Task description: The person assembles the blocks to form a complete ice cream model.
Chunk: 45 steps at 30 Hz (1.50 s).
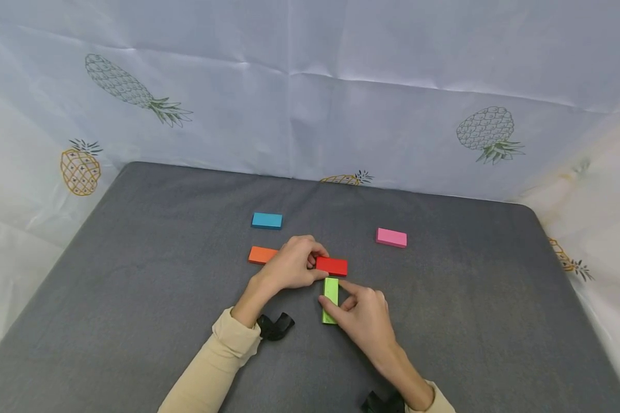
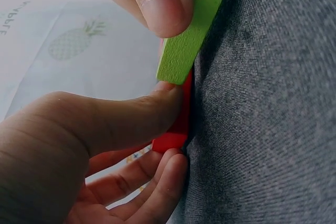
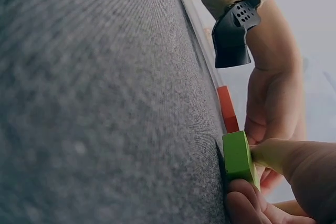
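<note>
With thumb and fingers, my left hand (image 1: pixel 289 265) pinches the left end of a flat red wooden block (image 1: pixel 332 266) on the grey cloth. My right hand (image 1: pixel 368 321) grips a lime-green block (image 1: pixel 330 298) between thumb and fingers, its long side pointing toward me. The far end of the green block sits close to the red block's near edge. In the left wrist view, the green block (image 2: pixel 184 56) comes right beside my left thumb, above the red block (image 2: pixel 171 140). An orange block (image 1: pixel 261 255) lies partly hidden behind my left hand.
Farther back lie a blue block (image 1: pixel 267 220) on the left and a pink block (image 1: pixel 391 237) on the right. The grey cloth-covered table (image 1: pixel 134 275) ends at a hanging white sheet (image 1: pixel 268 115) printed with pineapples. Black wrist mounts (image 1: pixel 276 327) stick out near both wrists.
</note>
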Each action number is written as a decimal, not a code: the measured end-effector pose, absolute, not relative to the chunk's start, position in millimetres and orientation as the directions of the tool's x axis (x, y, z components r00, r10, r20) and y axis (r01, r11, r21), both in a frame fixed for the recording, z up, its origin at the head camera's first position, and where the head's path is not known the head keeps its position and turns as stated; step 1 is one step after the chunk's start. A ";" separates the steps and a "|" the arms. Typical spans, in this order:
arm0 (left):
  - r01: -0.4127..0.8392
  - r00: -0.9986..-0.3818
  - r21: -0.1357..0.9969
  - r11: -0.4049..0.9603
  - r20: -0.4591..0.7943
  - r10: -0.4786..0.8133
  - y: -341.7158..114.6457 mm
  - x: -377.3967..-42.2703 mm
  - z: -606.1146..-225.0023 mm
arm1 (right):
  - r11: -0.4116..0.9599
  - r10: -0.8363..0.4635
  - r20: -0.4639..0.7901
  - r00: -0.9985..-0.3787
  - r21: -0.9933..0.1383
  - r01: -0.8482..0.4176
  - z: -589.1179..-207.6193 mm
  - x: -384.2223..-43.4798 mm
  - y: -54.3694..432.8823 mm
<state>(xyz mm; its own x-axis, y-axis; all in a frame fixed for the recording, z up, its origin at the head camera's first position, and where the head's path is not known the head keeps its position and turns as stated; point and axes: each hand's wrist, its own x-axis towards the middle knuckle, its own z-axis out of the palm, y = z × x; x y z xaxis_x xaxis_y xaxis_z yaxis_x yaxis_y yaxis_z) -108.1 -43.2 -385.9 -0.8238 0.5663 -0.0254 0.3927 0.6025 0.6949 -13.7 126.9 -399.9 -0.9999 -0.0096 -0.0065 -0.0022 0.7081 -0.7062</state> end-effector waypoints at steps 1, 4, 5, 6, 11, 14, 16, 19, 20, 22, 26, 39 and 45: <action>0.394 -0.822 0.695 0.601 -0.026 0.569 -43.5 -108.3 -386.1 | 0.709 -0.009 -0.006 -1.000 -0.705 -0.002 -399.9 -13.6 126.8; 0.393 -0.815 0.700 0.596 -0.035 0.578 -44.7 -108.8 -387.0 | 0.713 -0.009 0.002 -1.000 -0.701 -0.008 -400.6 -13.1 126.6; 0.395 -0.812 0.701 0.594 -0.035 0.582 -45.2 -108.8 -387.2 | 0.715 -0.009 0.004 -1.000 -0.699 -0.009 -400.8 -13.0 126.6; 0.399 -0.809 0.701 0.590 -0.034 0.587 -45.6 -109.1 -387.6 | 0.717 -0.009 0.006 -1.000 -0.697 -0.011 -400.9 -13.0 126.6; 0.418 -0.794 0.707 0.571 -0.022 0.608 -47.9 -110.5 -389.2 | 0.727 -0.008 0.004 -1.000 -0.687 -0.008 -401.2 -13.3 126.1; 0.421 -0.784 0.715 0.558 -0.023 0.621 -49.3 -111.1 -388.9 | 0.727 -0.009 0.005 -1.000 -0.687 -0.010 -401.5 -13.2 126.3; 0.423 -0.775 0.719 0.551 -0.028 0.632 -50.3 -111.4 -388.2 | 0.725 -0.011 0.008 -1.000 -0.688 -0.013 -402.0 -12.9 126.8; 0.426 -0.763 0.721 0.547 -0.039 0.645 -51.4 -111.8 -387.2 | 0.719 -0.015 0.011 -1.000 -0.694 -0.018 -402.7 -12.6 127.5; 0.427 -0.760 0.719 0.548 -0.044 0.649 -51.7 -111.9 -387.1 | 0.718 -0.015 0.007 -1.000 -0.696 -0.016 -402.6 -12.5 127.5; 0.427 -0.757 0.716 0.552 -0.051 0.652 -52.0 -112.0 -386.8 | 0.714 -0.016 -0.007 -1.000 -0.700 -0.006 -402.0 -12.2 128.0; 0.433 -0.756 0.708 0.558 -0.052 0.652 -52.2 -111.8 -387.3 | 0.700 -0.025 -0.023 -0.999 -0.714 -0.001 -400.1 -10.2 129.9; 0.446 -0.745 0.724 0.526 -0.025 0.666 -55.2 -112.6 -390.3 | 0.688 -0.057 -0.010 -0.998 -0.725 -0.032 -402.6 -10.5 130.8; 0.453 -0.737 0.729 0.513 -0.018 0.676 -55.9 -113.5 -390.2 | 0.690 -0.050 -0.009 -0.999 -0.723 -0.028 -403.8 -11.4 130.8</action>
